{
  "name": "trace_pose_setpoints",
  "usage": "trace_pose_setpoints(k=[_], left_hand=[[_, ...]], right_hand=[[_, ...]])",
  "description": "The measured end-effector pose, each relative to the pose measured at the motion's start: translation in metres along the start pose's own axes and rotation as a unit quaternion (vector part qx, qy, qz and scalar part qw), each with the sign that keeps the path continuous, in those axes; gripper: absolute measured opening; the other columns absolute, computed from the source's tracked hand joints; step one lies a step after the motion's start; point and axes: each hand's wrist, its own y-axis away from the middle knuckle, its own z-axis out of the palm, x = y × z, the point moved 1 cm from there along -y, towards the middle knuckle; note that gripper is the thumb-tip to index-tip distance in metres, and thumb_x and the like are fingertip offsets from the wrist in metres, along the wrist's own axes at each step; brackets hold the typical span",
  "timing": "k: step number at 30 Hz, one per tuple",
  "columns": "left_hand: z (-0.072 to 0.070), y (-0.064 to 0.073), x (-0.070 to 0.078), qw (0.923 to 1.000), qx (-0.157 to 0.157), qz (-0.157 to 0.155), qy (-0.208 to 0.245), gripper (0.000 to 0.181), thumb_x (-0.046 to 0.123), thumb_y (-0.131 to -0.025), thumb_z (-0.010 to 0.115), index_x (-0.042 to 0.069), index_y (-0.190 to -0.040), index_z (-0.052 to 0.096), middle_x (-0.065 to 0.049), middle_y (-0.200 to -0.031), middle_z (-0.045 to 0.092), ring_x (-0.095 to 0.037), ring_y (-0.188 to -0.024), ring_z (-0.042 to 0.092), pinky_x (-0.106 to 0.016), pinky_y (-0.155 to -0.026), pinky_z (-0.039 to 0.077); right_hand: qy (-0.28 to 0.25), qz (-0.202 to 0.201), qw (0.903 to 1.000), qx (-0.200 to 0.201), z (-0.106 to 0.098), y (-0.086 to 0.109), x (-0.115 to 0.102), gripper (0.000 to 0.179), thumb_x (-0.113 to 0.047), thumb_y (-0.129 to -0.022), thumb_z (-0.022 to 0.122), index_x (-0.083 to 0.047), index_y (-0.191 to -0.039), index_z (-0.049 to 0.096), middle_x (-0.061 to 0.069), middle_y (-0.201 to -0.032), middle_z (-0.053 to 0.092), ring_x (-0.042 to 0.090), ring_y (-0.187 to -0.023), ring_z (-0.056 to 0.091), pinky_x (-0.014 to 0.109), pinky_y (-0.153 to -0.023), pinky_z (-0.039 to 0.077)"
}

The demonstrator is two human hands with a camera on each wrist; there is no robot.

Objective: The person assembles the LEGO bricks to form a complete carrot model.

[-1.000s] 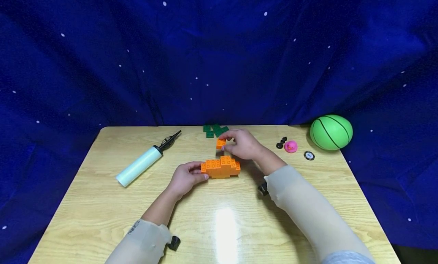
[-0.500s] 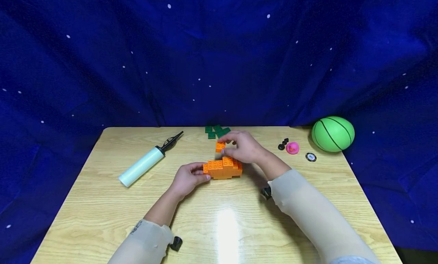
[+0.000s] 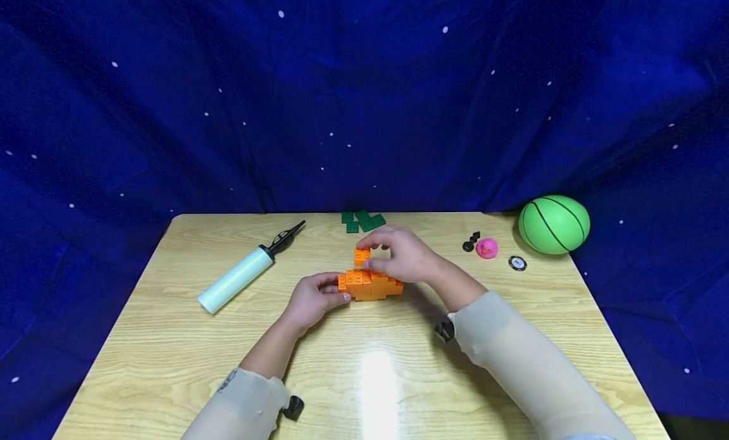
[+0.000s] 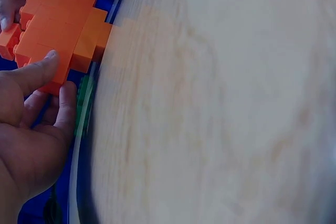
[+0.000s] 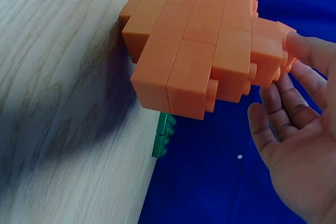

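An orange brick build (image 3: 371,291), stepped at its sides, stands in the middle of the table. My left hand (image 3: 309,302) grips its left end, thumb on the near face and fingers behind, as the left wrist view shows. My right hand (image 3: 407,257) pinches a small orange brick (image 3: 361,257) between thumb and fingers. That brick is right over the build's studded top, left of centre, and in the left wrist view the brick (image 4: 7,41) sits close against the studs. In the right wrist view the build (image 5: 197,35) partly covers the view of the brick.
Several green bricks (image 3: 371,222) lie at the table's back edge. A pale blue hand pump (image 3: 236,280) is on the left. At the right are a small black object (image 3: 468,245), a pink rubber duck (image 3: 486,248), a poker chip (image 3: 517,263) and a green ball (image 3: 554,225).
My right hand has brought the small orange brick toward me and slightly left, from behind the build to right over its top. The left hand keeps its grip on the build.
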Motion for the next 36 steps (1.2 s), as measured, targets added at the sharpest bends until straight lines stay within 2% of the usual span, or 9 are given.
trace_pose_setpoints(k=[13, 23, 29, 36], left_hand=[[-0.001, 0.000, -0.002, 0.9999, 0.001, 0.011, -0.006, 0.048, 0.002, -0.085, 0.084, 0.001, -0.130, 0.068, -0.011, -0.111, 0.075, -0.022, -0.099, 0.073, -0.031, -0.085, 0.060], [-0.001, -0.001, -0.002, 0.9999, -0.001, 0.016, -0.003, 0.048, 0.002, -0.085, 0.084, 0.000, -0.130, 0.068, -0.013, -0.112, 0.075, -0.023, -0.099, 0.073, -0.030, -0.085, 0.060], [0.000, -0.001, -0.003, 1.0000, -0.003, 0.009, 0.000, 0.047, 0.001, -0.085, 0.084, 0.002, -0.130, 0.069, -0.012, -0.111, 0.075, -0.023, -0.098, 0.074, -0.031, -0.086, 0.060], [0.000, 0.000, -0.002, 0.9999, -0.003, 0.011, 0.000, 0.047, 0.001, -0.086, 0.083, 0.000, -0.130, 0.068, -0.012, -0.111, 0.075, -0.023, -0.099, 0.074, -0.031, -0.085, 0.060]], right_hand=[[0.004, -0.040, 0.9991, -0.011, 0.011, 0.006, -0.003, 0.031, -0.020, -0.090, 0.081, -0.016, -0.121, 0.075, -0.004, -0.117, 0.072, 0.017, -0.112, 0.063, 0.039, -0.098, 0.052], [0.016, -0.016, 0.9994, -0.027, 0.015, 0.009, -0.003, 0.032, -0.021, -0.091, 0.079, -0.017, -0.122, 0.073, -0.003, -0.120, 0.069, 0.017, -0.114, 0.062, 0.039, -0.100, 0.052], [0.019, -0.008, 0.9992, -0.035, 0.014, 0.010, -0.007, 0.032, -0.019, -0.090, 0.080, -0.016, -0.121, 0.073, -0.002, -0.122, 0.069, 0.018, -0.116, 0.061, 0.041, -0.103, 0.050], [0.025, -0.021, 0.9990, -0.031, 0.015, 0.012, -0.006, 0.031, -0.025, -0.092, 0.080, -0.017, -0.122, 0.074, -0.004, -0.120, 0.070, 0.017, -0.116, 0.062, 0.040, -0.103, 0.050]])
